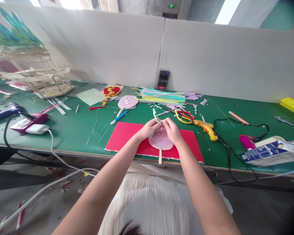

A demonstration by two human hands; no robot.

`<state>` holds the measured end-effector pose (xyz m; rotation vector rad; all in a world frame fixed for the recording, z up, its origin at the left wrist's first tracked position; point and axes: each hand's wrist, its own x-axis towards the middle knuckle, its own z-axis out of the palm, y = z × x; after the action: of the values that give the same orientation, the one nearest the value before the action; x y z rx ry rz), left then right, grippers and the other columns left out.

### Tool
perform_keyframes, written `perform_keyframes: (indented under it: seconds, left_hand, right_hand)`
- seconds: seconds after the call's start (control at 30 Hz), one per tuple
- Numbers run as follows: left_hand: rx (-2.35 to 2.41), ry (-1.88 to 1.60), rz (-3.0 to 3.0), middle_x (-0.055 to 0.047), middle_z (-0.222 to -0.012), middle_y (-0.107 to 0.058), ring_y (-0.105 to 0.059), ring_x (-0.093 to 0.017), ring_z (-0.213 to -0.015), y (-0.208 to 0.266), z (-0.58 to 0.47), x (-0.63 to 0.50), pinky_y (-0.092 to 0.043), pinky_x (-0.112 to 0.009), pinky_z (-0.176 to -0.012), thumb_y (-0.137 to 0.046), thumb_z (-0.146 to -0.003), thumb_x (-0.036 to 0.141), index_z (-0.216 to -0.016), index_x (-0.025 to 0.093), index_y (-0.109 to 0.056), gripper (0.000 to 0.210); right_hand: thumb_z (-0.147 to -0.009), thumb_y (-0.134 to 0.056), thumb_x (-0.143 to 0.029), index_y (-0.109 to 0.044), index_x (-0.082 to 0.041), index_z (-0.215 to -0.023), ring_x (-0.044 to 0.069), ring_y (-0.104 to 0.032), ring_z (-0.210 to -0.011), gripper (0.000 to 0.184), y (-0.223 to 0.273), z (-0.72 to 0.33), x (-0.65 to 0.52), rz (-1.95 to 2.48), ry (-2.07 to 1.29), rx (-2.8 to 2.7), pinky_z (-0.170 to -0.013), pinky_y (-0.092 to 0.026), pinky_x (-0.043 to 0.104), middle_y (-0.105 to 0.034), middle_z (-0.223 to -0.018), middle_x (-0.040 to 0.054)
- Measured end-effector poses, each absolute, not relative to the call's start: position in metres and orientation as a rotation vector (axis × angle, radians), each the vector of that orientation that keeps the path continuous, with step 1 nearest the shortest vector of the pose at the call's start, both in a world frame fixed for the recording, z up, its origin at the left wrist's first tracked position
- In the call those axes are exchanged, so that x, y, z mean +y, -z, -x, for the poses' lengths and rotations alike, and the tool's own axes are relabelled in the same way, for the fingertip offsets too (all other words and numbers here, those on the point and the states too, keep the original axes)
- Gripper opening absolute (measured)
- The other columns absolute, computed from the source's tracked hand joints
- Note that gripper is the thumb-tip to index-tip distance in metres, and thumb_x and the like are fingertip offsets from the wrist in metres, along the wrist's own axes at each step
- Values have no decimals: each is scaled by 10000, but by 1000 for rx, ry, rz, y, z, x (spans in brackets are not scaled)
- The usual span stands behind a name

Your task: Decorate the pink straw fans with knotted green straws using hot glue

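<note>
Along a flat, pale partition [222,58], a smooth green surface [73,130], strewn with thin pastel stems [161,96] and clippings [203,101]. On it, a red board [122,135] with a rough white edge. Over the board, a rounded lilac fan [159,143], ridged in rows, with a stubby peach handle [160,156] pointing to the surface's front. At its far edge, left hand [150,128] and right hand [172,131] pinched narrow around a curved mint-green strip [154,113].

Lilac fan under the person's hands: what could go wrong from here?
The mint-green strip, pinched between the left hand and right hand, might bend or slip. The handle of the lilac fan pokes past the red board's front edge, so it could get bumped. The black cord beside the yellow glue gun droops over the table's edge and might snag.
</note>
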<state>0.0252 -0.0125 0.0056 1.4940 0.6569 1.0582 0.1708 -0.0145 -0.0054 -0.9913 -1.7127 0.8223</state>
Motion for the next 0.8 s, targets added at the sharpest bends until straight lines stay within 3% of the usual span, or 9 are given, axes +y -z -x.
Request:
perform_keyframes:
  seconds: [0.3,0.6,0.8]
  left_hand:
    - [786,-1116,-1763,20,-585,-503,-481,-96,-554,-1,-23,-12,-392,-222,-570,-435,-863,434,-757,144,-489,313]
    - [832,-1132,-1797,32,-578,-491,-495,-94,-558,0,-24,-13,-399,-216,-578,-438,-870,385,-774,153,-472,253]
    - [723,-1127,-1704,29,-580,-494,-544,-109,-579,0,-26,-13,-440,-233,-594,-449,-862,418,-796,150,-463,276]
  right_hand:
    - [-839,-454,-529,-398,-220,-628,115,-426,-527,378,0,-169,-15,937,-1007,-1612,-570,-355,266,-406,-539,-47]
    - [-769,-566,-511,-405,-213,-617,95,-402,-489,372,-2,-170,-14,823,-1370,-1431,-523,-342,260,-375,-514,-62]
    - [-766,-575,-505,-387,-214,-614,88,-382,-477,379,-3,-170,-15,822,-1379,-1405,-508,-336,255,-359,-511,-65]
